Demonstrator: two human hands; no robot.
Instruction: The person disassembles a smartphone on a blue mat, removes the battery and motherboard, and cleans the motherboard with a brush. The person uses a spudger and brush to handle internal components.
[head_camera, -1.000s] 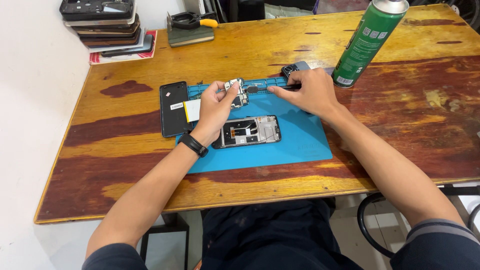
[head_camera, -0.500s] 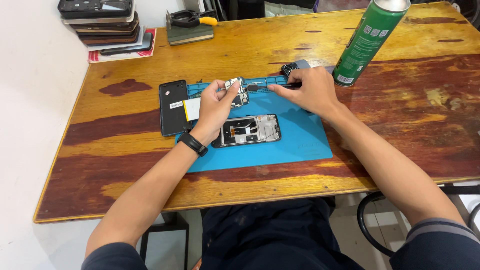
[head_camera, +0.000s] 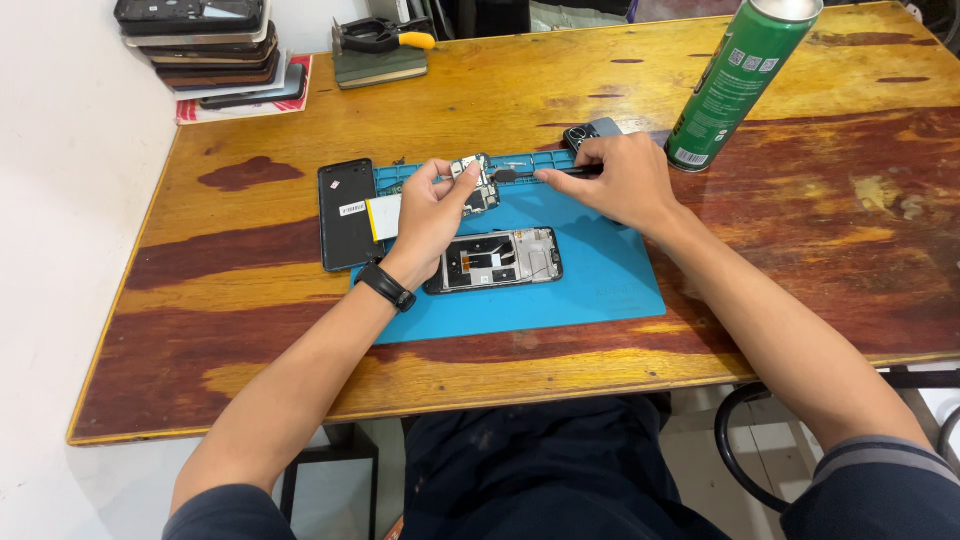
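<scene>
— So, has anything moved in the last second?

— Hardly. The black phone back panel (head_camera: 346, 213) lies where it did, at the left edge of the blue mat (head_camera: 600, 280) on the worktop (head_camera: 250, 300). The left hand (head_camera: 430, 210) still pinches the small circuit board (head_camera: 472, 180) above the opened phone frame (head_camera: 495, 260).

— And the right?

— The right hand (head_camera: 620, 180) keeps its grip closed on a dark slim tool (head_camera: 520, 175), tip at the board. Work on the board is ongoing, I'd judge.
</scene>
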